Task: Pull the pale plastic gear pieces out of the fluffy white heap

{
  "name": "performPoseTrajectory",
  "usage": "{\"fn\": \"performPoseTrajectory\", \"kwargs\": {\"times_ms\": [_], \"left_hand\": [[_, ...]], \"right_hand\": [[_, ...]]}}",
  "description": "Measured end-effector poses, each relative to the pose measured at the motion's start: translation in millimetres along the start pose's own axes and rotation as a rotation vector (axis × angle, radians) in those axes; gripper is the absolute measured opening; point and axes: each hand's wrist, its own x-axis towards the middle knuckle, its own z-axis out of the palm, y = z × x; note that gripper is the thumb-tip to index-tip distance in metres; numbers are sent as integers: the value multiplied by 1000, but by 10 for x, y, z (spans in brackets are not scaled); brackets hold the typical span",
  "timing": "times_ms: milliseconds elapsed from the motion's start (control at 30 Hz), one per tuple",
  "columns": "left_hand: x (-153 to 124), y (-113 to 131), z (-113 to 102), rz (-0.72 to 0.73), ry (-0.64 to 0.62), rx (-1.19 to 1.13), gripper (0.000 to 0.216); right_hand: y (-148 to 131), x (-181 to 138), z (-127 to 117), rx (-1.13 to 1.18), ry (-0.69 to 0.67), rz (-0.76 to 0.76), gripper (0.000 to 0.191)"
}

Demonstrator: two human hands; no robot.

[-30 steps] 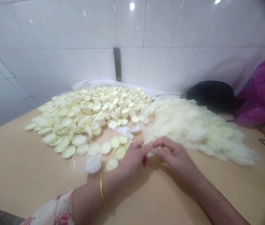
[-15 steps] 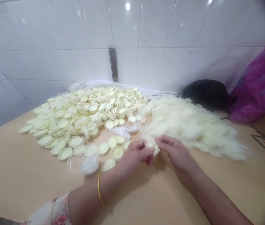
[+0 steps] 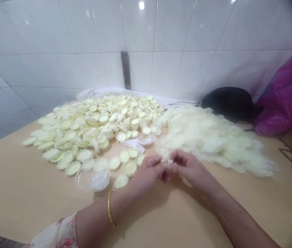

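Note:
My left hand pinches a small pale yellow piece with a frilled edge, mostly hidden by the fingers. Thumb and fingertips of my right hand close on its other side, so both hands meet over the tabletop. Just beyond them spreads a heap of sheer, pale yellow frilled petals. To the left rises a large pile of scalloped pale yellow discs. Several loose discs lie near my left wrist.
A small clear plastic tub stands left of my left forearm. White crumpled material lies between the heaps. At the back right are a black rounded bag and a magenta plastic bag. A tiled wall borders the table.
My right thumb and fingers have moved left and closed in against my left fingertips. The frilled piece is now more covered. The heaps look unchanged.

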Motion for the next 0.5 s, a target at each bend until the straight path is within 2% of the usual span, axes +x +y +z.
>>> {"fn": "performPoseTrajectory", "kwargs": {"times_ms": [167, 400, 500], "left_hand": [[-9, 8, 14, -27, -18, 36, 23], [5, -10, 16, -49, 7, -6, 21], [3, -3, 20, -51, 20, -6, 19]], "right_hand": [[-41, -23, -15, 100, -14, 43, 31], [-3, -9, -35, -29, 53, -17, 32], [-1, -4, -30, -57, 30, -20, 31]]}}
